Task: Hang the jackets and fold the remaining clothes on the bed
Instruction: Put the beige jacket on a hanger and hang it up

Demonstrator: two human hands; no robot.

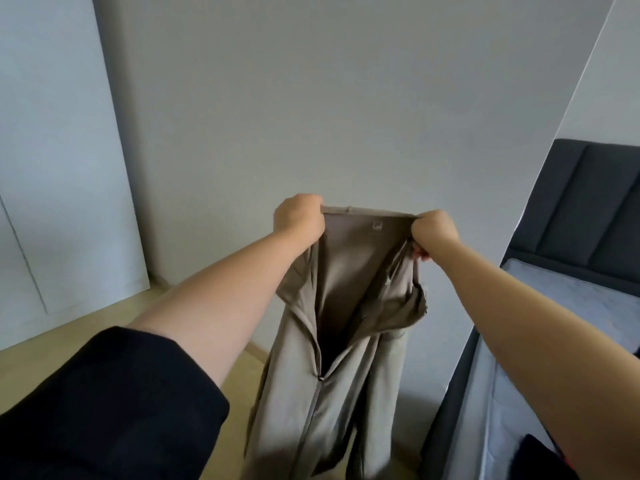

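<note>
A beige zip-up jacket hangs in the air in front of me, held up by its collar. My left hand grips the collar's left end. My right hand grips the right end, fingers curled round the fabric. The zip is open at the top and closed lower down, and a small label shows inside the neck. The jacket's lower part runs out of the frame at the bottom. No hanger is visible.
A bed with a light grey mattress and dark padded headboard stands at the right. A dark garment lies on it near the bottom right. A plain wall is ahead, white panels at the left, wooden floor below.
</note>
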